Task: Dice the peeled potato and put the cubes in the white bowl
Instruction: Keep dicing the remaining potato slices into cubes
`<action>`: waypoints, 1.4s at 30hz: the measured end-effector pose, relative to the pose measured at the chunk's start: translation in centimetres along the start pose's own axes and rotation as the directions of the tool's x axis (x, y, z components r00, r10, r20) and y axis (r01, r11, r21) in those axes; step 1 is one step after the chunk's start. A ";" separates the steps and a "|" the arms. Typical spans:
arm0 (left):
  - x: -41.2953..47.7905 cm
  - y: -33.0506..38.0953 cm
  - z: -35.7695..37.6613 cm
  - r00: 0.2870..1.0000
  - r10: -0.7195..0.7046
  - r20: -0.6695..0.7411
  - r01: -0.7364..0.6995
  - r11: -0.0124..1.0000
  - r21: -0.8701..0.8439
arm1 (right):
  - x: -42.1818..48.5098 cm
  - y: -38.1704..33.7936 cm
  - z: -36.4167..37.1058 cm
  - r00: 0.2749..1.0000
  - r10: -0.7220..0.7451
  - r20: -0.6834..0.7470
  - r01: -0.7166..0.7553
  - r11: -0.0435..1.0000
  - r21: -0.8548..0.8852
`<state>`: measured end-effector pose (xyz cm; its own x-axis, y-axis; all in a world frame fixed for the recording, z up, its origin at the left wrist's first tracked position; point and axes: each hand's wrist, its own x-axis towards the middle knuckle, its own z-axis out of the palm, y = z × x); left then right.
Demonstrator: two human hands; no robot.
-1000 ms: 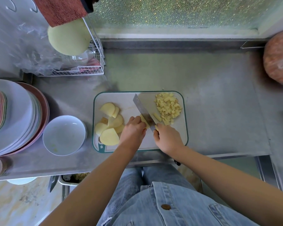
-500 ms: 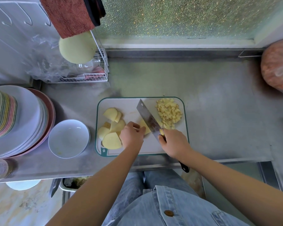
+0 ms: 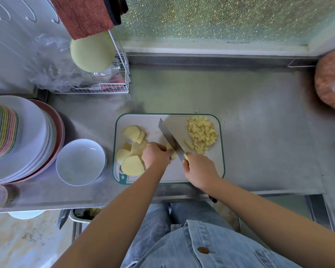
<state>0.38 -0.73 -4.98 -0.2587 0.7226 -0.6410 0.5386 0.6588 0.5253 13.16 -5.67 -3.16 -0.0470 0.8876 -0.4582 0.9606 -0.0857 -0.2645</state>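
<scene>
A person in a pale blue denim shirt (image 3: pixel 211 246) stands at the brushed steel bench (image 3: pixel 259 132), working over a white rectangular plastic cutting board with a green rim (image 3: pixel 151 122). The right hand (image 3: pixel 198 171), at the board's near edge, is curled tight around the handle of a broad steel kitchen knife (image 3: pixel 170 140), whose blade runs slantwise across the middle of the board with its edge down on a small pale yellow piece of peeled potato (image 3: pixel 172 154). The left hand (image 3: pixel 156 156), over the board's near left part, has its fingers bent and pins that piece just beside the blade. On the board's left side lies a loose heap of flat yellow potato slices (image 3: pixel 132 149), overlapping one another. On the board's far right corner sits a pile of small yellow potato cubes (image 3: pixel 201 133), with a single cut strip (image 3: pixel 189 144) between the pile and the blade. The round white bowl (image 3: pixel 80 162) stands on the bench just left of the board, apart from it, with only a few yellowish specks inside. Further left of the board rises a stack of white and pink plates (image 3: pixel 23 136), and beyond the board's far left corner stands a white wire rack (image 3: pixel 112 89).
</scene>
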 end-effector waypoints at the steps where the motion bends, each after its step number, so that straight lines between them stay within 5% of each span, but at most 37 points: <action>1: 0.0 0.0 0.0 1.000 -0.004 0.005 0.004 1.000 -0.002 | 0.0 0.0 0.2 1.000 0.004 -0.009 -0.004 1.000 -0.003; 11: -0.7 0.1 -0.6 0.998 -0.001 0.055 0.002 0.999 -0.033 | 0.5 0.5 -0.4 0.998 0.062 0.019 -0.064 0.988 0.139; 21: -0.8 -0.5 -0.3 0.994 -0.102 0.041 0.109 0.970 -0.215 | -1.0 0.2 -1.1 1.000 -0.010 0.021 0.009 0.997 0.073; 42: 0.5 -0.3 -0.2 0.991 -0.122 0.057 0.127 0.987 -0.096 | -0.3 -0.9 1.0 1.000 0.025 -0.010 -0.024 0.999 0.042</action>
<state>-0.05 -0.55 -5.34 -0.2759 0.6239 -0.7312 0.4222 0.7620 0.4910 12.03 -6.28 -3.65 -0.0204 0.8899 -0.4558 0.9492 -0.1260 -0.2885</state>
